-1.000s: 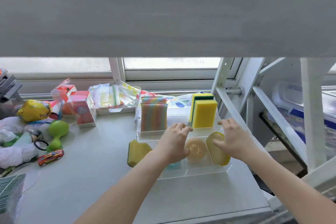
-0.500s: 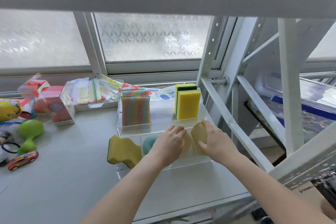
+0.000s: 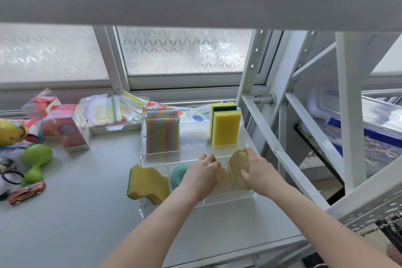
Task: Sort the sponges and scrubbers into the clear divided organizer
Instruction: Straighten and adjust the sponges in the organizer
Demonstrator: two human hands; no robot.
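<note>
The clear divided organizer (image 3: pixel 195 150) stands on the white table by the window. Its back row holds upright rainbow mesh scrubbers (image 3: pixel 162 135) on the left and yellow-green sponges (image 3: pixel 225 128) on the right. In the front right compartment my right hand (image 3: pixel 257 169) grips a yellow oval mesh scrubber (image 3: pixel 238 163), holding it on edge. My left hand (image 3: pixel 203 175) is curled over a pale orange round scrubber (image 3: pixel 222 177) in the front middle compartment. A teal round scrubber (image 3: pixel 177 176) sits front left. A wavy yellow sponge (image 3: pixel 148 183) leans against the organizer's left side.
Toys lie at the left: a green maraca (image 3: pixel 34 159), a toy car (image 3: pixel 27 189), a red box (image 3: pixel 71 130). Zip bags (image 3: pixel 108 111) lie by the window. A white metal shelf frame (image 3: pixel 272 141) rises close on the right.
The view tilted up and shifted, showing more window. My right hand has turned the yellow oval scrubber from lying flat to standing on edge. My left hand stays over the orange scrubber.
</note>
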